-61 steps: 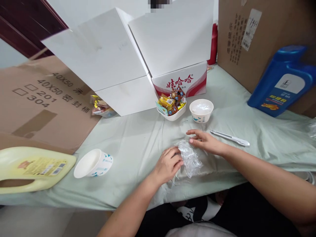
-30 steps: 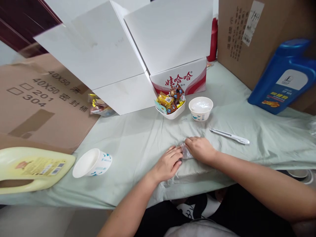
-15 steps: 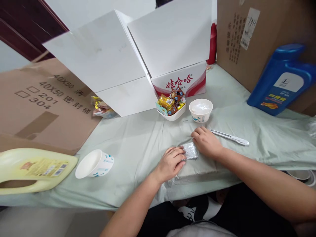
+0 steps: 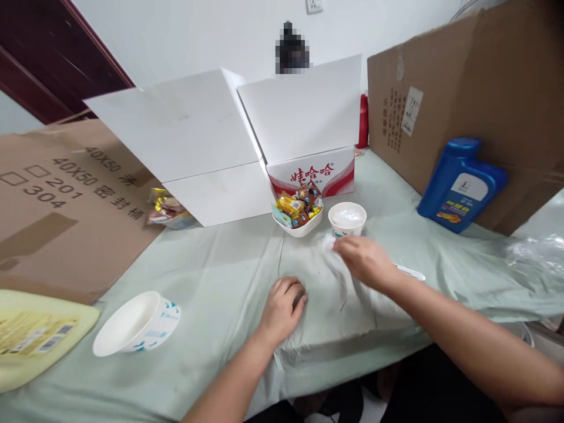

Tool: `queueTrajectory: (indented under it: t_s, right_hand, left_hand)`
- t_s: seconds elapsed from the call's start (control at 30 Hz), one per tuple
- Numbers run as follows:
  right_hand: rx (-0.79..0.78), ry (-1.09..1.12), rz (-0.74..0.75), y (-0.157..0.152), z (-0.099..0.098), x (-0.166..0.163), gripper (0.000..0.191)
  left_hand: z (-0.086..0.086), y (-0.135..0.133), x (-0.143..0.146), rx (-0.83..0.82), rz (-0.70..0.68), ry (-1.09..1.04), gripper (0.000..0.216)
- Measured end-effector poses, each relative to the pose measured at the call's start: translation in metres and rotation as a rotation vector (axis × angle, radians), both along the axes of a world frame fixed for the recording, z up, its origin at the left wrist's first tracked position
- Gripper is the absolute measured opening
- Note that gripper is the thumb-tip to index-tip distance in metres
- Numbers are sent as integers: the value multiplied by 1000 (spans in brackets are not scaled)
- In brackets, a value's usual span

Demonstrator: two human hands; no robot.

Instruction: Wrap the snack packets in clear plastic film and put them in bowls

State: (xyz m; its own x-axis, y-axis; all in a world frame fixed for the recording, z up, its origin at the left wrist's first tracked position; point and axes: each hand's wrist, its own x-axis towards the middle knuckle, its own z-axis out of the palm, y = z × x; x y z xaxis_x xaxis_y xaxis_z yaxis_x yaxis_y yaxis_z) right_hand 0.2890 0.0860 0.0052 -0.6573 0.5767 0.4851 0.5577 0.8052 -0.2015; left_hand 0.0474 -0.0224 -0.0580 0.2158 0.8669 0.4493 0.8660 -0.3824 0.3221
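My right hand (image 4: 363, 261) is raised just in front of a paper bowl (image 4: 347, 216) with clear plastic inside. Its fingers pinch a small piece of clear plastic wrap (image 4: 328, 242), smeared by motion. My left hand (image 4: 282, 308) rests on the table cloth, fingers loosely bent and thumb apart, with nothing seen in it. Partly behind my right forearm lies a white utility knife (image 4: 410, 272). A bowl of wrapped snacks (image 4: 304, 228) stands left of the paper bowl.
Another paper bowl (image 4: 165, 329) tilts at the left, near a pale yellow jug (image 4: 39, 335). White boxes (image 4: 215, 194) stand at the back, a person's head (image 4: 292, 50) beyond them. A blue bottle (image 4: 462, 191) and a cardboard box (image 4: 476, 88) are at the right.
The flat square of clear plastic between my hands has left the table; my right hand has lifted a plastic piece toward the bowl. My left hand has drawn back left. The camera view has tilted up.
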Motion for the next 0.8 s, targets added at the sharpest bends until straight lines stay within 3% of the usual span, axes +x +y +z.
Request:
queueTrajectory:
  t_s: [0.07,0.13,0.23,0.3,0.4,0.57,0.7,0.8]
  right_hand:
    - [104,68,-209,25,18,4,32]
    - [68,-105,-337,50,27,1,33]
    - [-104,-481,-302,74,25,-11,43]
    - [-157,-586,-269,81,21,-16,45]
    - [-173,-648,-278,83,23,-8,37]
    - [-150,-716,-410,96,42,44,20]
    - [-200,-711,-596,134,45,78,23]
    - [-243,-640,-713,172,42,81,28]
  left_hand:
    - [-1,0,0,-9,-3,25,12]
    - [0,-1,1,-17,1,30,11]
    - [1,-3,1,-28,-3,19,12]
    - [1,-4,0,-27,-15,8,14]
    - [-1,-5,-3,-22,-29,1,16]
    - [-4,-8,-4,-26,-32,41,19]
    - [-5,-7,-1,-22,-26,73,22]
    - [-5,-6,-1,-19,-24,80,23]
